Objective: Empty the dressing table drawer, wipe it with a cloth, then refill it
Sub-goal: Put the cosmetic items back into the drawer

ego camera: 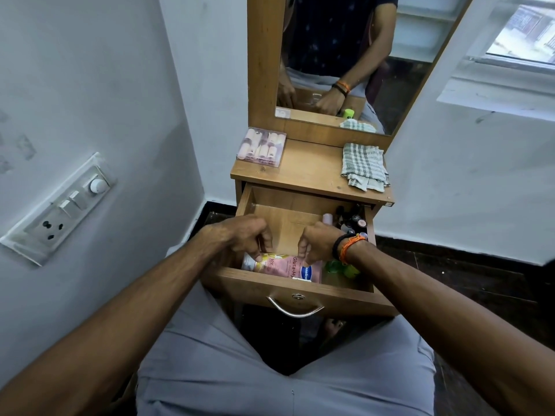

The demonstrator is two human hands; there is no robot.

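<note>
One open drawer (303, 288) with one silver handle (295, 307). Two hands inside it: one left hand (246, 235) and one right hand (318, 243). Two bands on the right wrist, one black (338, 244) and one orange (350, 246). One pink lotion bottle (282, 267) lying flat in the drawer. One green thing (342, 268) beside it. A few small bottles (351, 222) at the back right corner, too dark and crowded to count. On top, one clear box (261, 147) of small bottles, about eight inside. One checked cloth (365, 168). One mirror (345, 55). One switch plate (60, 208) with one round knob, two switches and one socket. One window (522, 34).
</note>
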